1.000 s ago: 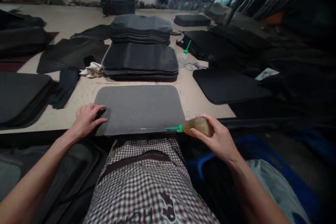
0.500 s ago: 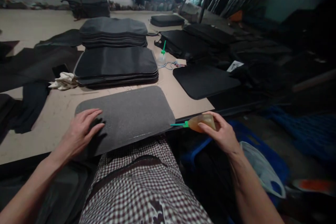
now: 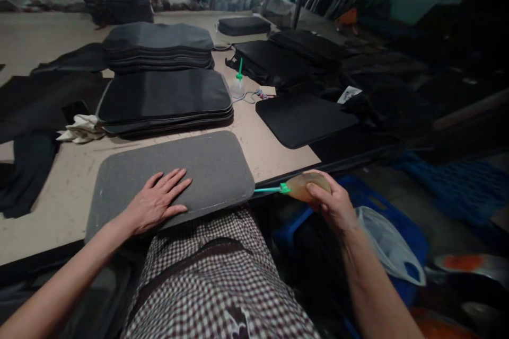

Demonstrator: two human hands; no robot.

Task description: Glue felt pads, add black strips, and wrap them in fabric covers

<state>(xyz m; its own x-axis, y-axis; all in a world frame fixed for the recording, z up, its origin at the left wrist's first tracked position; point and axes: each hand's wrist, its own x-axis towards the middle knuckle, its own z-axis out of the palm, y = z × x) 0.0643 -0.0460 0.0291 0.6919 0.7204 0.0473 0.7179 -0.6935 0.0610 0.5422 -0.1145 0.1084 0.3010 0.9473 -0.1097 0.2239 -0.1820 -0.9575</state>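
Note:
A grey panel with rounded corners point(image 3: 207, 161) lies on the table at its front edge, slightly overhanging it. My left hand point(image 3: 159, 202) rests flat on this panel, fingers spread. In my right hand point(image 3: 332, 198) is a squeeze bottle point(image 3: 300, 186) of amber liquid, tilted on its side. Its green cap and thin nozzle point left, and the tip meets the panel's right corner. A pale line runs along the panel's front edge.
Two stacks of dark panels point(image 3: 163, 95) stand behind. A second nozzle bottle point(image 3: 237, 86) sits beside them, near a cord. One black panel point(image 3: 302, 119) lies to the right, a crumpled cloth point(image 3: 82, 128) to the left. Below right is a blue crate point(image 3: 413, 238) with a plastic bag.
My left hand has moved right, from the panel's left end onto its middle, and now lies flatter. The bottle stays at the right corner, its body looking more squeezed. The view has shifted slightly.

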